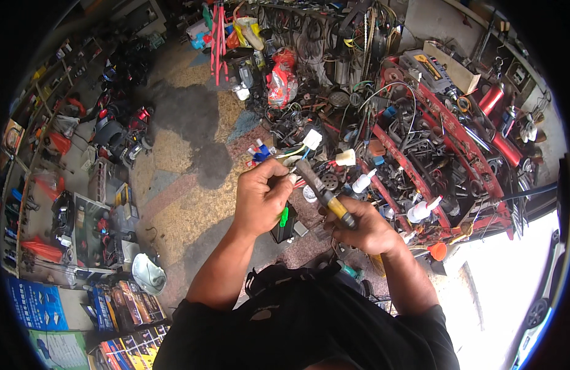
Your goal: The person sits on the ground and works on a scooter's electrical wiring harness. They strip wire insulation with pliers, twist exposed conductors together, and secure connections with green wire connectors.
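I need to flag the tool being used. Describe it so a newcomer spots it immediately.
Start at the long red rack of parts on the right, then drop to the hands at centre. The right hand grips a tool angled toward the left hand; its yellow handle and dark shaft stand out.

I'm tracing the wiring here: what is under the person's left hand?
Below the left hand hang a green connector and a black box-like part, above the stained floor. The hand covers how they join the wires.

Red rack [464, 154] right of hands; shelves [44, 185] far left.
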The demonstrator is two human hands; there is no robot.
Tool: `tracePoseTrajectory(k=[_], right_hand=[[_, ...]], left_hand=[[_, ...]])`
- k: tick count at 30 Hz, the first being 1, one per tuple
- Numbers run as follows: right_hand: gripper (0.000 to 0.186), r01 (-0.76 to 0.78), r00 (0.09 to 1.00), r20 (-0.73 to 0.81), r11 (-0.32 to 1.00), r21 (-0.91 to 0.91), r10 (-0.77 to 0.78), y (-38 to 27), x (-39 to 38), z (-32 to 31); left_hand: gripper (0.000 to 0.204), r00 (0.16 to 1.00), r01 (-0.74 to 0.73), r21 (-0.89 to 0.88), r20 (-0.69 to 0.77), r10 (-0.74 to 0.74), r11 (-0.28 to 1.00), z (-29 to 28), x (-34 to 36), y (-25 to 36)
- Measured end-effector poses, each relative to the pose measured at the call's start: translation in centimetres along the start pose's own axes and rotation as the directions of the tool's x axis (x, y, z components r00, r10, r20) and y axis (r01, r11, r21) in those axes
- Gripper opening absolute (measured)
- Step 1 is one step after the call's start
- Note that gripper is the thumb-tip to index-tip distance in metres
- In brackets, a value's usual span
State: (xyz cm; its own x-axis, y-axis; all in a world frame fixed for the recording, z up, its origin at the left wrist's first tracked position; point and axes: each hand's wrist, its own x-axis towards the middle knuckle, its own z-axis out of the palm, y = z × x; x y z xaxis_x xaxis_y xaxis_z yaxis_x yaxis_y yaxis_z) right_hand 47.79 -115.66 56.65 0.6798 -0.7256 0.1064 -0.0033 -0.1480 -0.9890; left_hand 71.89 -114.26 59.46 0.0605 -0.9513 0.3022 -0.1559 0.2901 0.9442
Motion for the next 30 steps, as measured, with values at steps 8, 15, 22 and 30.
tracePoseTrajectory(k=[8,15,22,30], right_hand=[[0.036,0.0,1.0,0.027,0.994,-0.109,0.003,-0.3,-0.3,-1.2],[0.03,0.131,0.99,-0.008,0.943,-0.306,-0.14,0.6,-0.3,-1.8],[0.019,0.118,0.99,-0.023,0.919,-0.378,-0.136,2.2,-0.9,-2.5],[0.02,0.038,0.991,-0.106,0.946,-0.323,-0.076,1.7,-1.9,-1.7]], left_hand=[[0.013,0.999,0.042,-0.049,0.004,-0.042,0.998,0.7,0.2,0.1],[0.013,0.99,0.136,-0.139,0.054,-0.129,0.981,1.6,0.9,-0.2],[0.013,0.976,0.205,-0.135,0.107,-0.192,0.969,2.6,1.3,-1.2],[0.014,0.961,0.218,-0.159,0.209,-0.183,0.963,2.6,2.5,-2.2]])
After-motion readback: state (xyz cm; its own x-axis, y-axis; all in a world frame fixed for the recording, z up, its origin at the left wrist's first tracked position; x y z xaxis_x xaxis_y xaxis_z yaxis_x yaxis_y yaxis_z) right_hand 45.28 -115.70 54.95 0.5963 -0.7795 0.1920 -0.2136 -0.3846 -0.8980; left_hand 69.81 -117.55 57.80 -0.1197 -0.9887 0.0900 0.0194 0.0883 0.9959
